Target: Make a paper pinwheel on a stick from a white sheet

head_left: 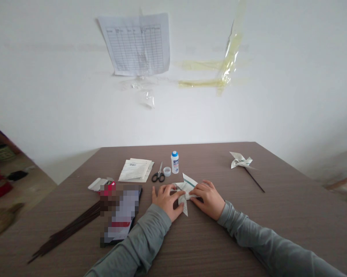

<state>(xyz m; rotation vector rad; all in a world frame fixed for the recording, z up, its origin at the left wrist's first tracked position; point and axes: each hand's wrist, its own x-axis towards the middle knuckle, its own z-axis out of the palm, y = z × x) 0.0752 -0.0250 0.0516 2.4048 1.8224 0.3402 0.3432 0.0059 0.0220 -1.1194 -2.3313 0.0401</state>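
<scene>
Between my hands, flat on the table, lies a folded paper pinwheel [189, 183] made of printed sheet, with pointed blades sticking out at the top and bottom. My left hand [167, 201] presses and grips its left side, thumb and fingers near the middle. From the right, my right hand [209, 197] pinches the paper close to the centre with its fingers bent. The fingers cover much of the pinwheel's middle, so its centre is partly hidden. Just beyond the hands stand a white bottle [175, 163] with a blue top and a small translucent cup [167, 171].
Black-handled scissors [158, 176] lie beside a stack of paper squares [135, 171]. At left are a phone [123, 217], a bundle of dark thin sticks [69, 227] and a red-and-white box [102, 185]. A pinwheel on a stick [240, 161] lies at right on the brown table [277, 231].
</scene>
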